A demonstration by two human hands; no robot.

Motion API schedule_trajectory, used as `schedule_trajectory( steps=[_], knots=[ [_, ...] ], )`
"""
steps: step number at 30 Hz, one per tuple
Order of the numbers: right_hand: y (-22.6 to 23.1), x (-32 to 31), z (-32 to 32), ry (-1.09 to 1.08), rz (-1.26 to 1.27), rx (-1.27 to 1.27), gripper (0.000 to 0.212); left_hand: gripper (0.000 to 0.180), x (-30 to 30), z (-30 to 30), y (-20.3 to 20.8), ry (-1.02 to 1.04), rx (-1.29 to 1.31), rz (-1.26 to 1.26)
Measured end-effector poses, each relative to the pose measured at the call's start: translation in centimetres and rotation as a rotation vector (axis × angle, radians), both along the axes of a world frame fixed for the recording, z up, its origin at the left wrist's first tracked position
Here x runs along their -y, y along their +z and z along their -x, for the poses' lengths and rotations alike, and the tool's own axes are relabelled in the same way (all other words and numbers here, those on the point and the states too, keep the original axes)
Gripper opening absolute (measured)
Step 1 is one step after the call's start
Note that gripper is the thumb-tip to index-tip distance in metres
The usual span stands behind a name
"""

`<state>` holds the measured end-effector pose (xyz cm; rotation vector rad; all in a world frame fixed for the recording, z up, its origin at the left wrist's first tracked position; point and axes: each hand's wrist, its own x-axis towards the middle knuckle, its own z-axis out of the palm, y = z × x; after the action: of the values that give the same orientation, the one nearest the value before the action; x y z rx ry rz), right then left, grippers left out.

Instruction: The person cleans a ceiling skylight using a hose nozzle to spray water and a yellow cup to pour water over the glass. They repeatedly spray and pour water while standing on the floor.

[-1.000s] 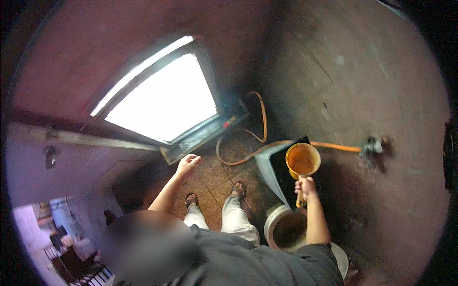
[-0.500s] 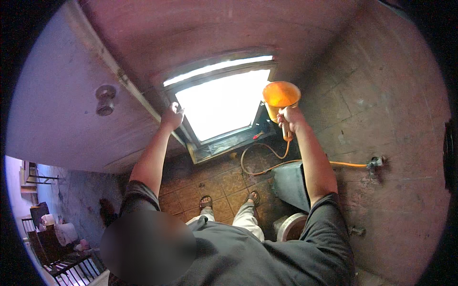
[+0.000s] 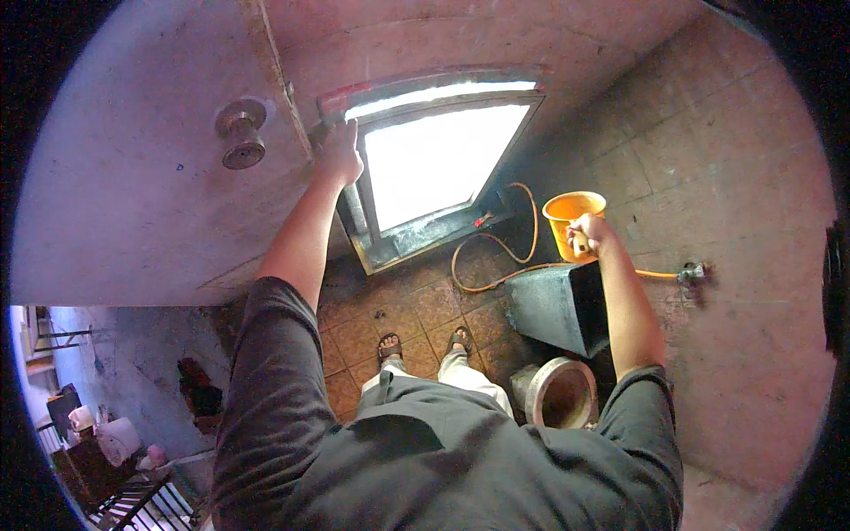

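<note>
My right hand is closed round the handle of an orange-yellow plastic mug. The mug is raised over a black square-mouthed bucket, its mouth turned upward. Up at the left side of a bright window, my left hand reaches against the frame with its fingers stretched upward. Nothing shows in that hand, though its palm side is hidden. Glare whites out the glass.
An orange hose loops over the brown tiled floor to a wall tap. A round pale container stands behind the bucket. On the left, a door carries a round metal knob.
My right hand has brought the mug down and rightward from the window to above the bucket. My left hand has gone higher along the frame, its fingers now straighter. The view has shifted.
</note>
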<state>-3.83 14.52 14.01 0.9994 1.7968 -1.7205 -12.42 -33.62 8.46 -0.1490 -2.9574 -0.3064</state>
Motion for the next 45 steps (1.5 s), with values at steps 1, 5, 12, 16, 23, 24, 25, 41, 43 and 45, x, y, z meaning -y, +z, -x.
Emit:
schedule_trajectory(
  steps=[1,5,12,16,23,24,25,41,43,45],
  knots=[
    [0.5,2.3,0.4,0.184,-0.126,-0.036,0.004,0.057,-0.2,0.0,0.5,0.016,0.062,0.025],
    [0.9,8.2,4.2,0.151,-0.2,-0.196,0.007,0.057,-2.1,-0.2,4.2,0.085,0.29,0.067],
    [4.1,15.4,6.3,0.245,0.078,-0.321,0.007,0.059,-2.3,0.3,3.0,0.151,0.282,0.162],
    [3.3,11.5,4.1,0.271,0.433,-0.487,0.007,0.061,-2.6,-0.4,4.6,0.158,0.322,0.278],
    [0.6,2.7,-3.6,-0.001,0.284,-0.233,0.017,0.064,-2.2,-0.9,3.4,0.137,0.355,0.209],
    [-0.4,1.5,-4.1,-0.034,0.178,-0.138,0.017,0.064,-2.2,-1.0,3.4,0.147,0.345,0.191],
    [-0.9,1.2,-4.8,-0.136,0.173,-0.08,0.018,0.064,-2.3,-1.1,3.2,0.159,0.335,0.175],
    [4.5,18.8,3.1,0.366,-0.856,-0.658,0.036,0.07,-3.2,-2.1,2.8,0.125,0.368,0.174],
    [8.3,22.1,1.9,0.412,-0.861,-0.691,0.043,0.07,-2.0,-1.5,1.1,0.136,0.345,0.133],
    [8.7,22.4,1.9,0.344,-0.78,-0.718,0.04,0.069,-2.1,-1.0,1.1,0.12,0.348,0.101]
  ],
)
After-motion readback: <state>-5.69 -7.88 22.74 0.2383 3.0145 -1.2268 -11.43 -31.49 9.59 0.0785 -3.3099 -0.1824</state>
